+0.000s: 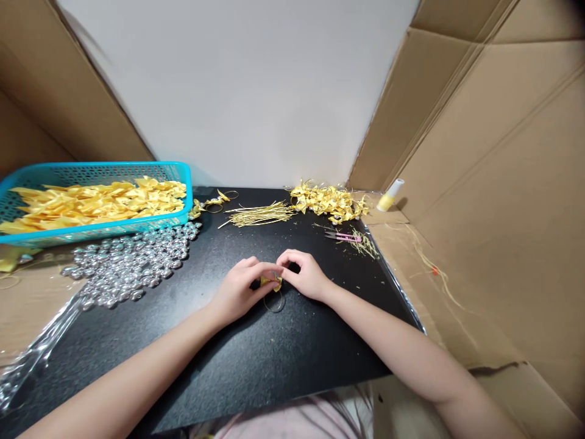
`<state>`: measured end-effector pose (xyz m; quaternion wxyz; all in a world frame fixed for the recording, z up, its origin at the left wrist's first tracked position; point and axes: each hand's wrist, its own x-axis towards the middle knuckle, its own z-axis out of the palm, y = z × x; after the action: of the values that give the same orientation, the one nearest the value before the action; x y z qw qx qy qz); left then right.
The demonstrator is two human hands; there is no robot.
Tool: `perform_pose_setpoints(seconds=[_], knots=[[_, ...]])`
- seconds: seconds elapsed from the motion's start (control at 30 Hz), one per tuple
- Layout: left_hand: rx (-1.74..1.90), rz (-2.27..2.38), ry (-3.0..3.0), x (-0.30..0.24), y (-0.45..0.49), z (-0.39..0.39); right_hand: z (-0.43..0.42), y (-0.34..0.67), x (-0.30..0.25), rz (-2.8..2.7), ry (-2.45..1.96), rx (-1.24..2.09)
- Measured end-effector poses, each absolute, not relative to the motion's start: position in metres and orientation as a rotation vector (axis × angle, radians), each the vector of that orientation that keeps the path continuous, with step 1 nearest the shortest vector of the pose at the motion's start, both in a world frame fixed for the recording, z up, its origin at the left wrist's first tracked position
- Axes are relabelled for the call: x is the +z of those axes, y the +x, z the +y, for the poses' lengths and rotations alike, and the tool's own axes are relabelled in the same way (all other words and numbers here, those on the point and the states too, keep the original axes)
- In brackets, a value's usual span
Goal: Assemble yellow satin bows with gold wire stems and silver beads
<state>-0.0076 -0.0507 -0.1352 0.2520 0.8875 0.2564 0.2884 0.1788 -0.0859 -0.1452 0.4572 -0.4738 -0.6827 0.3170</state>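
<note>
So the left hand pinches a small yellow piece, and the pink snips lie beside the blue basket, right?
Not quite: the head view shows the pink snips on the right, near the heaped yellow bows, not beside the blue basket. The left hand does pinch a small yellow piece.

The table (256, 378) was black, with shiny film (50, 341) along its left edge. Silver beads (132, 265) lay loosely spread on its far left, a few reaching onto the cardboard (31, 305) beyond that edge. Just behind them stood a blue basket (114, 227), its right end near the table's far left corner. Right of it lay a few yellow bows (210, 202) with thin rings. Gold wires (260, 213) lay at the far middle in a flat bundle, roughly left to right. A yellow heap (326, 201) sat at the far right. Just nearer, pink snips (350, 237) pointed left, among cut ends (367, 245).
</note>
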Motion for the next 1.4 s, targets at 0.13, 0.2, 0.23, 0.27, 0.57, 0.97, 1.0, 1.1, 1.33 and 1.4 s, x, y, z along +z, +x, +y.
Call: perform_pose_setpoints(seconds=[0.13,0.2,0.23,0.27,0.57,0.97,1.0,1.1,1.33,1.4], knots=[[0.835,0.748,2.363,-0.138,-0.009,-0.05,-0.088,0.181,-0.14,-1.663,-1.197,0.62],[0.877,0.791,2.334,-0.14,-0.01,-0.05,-0.09,0.183,-0.136,-1.689,-1.209,0.488],[0.888,0.809,2.328,-0.141,-0.011,-0.05,-0.091,0.184,-0.135,-1.729,-1.207,0.437],[0.891,0.822,2.328,-0.142,-0.011,-0.05,-0.092,0.184,-0.134,-1.779,-1.202,0.399],[0.936,0.794,2.386,-0.138,-0.009,-0.05,-0.091,0.183,-0.138,-1.95,-1.247,0.37],[0.885,0.815,2.438,-0.139,-0.007,-0.052,-0.095,0.178,-0.133,-2.032,-1.279,0.441],[0.883,0.816,2.422,-0.139,-0.007,-0.052,-0.095,0.177,-0.133,-2.027,-1.276,0.446],[0.87,0.822,2.34,-0.139,-0.007,-0.052,-0.094,0.178,-0.133,-1.971,-1.252,0.479],[0.838,0.891,2.231,-0.141,-0.008,-0.053,-0.087,0.183,-0.138,-1.772,-1.343,0.593],[0.837,0.884,2.232,-0.142,-0.008,-0.052,-0.086,0.183,-0.141,-1.81,-1.352,0.616]])
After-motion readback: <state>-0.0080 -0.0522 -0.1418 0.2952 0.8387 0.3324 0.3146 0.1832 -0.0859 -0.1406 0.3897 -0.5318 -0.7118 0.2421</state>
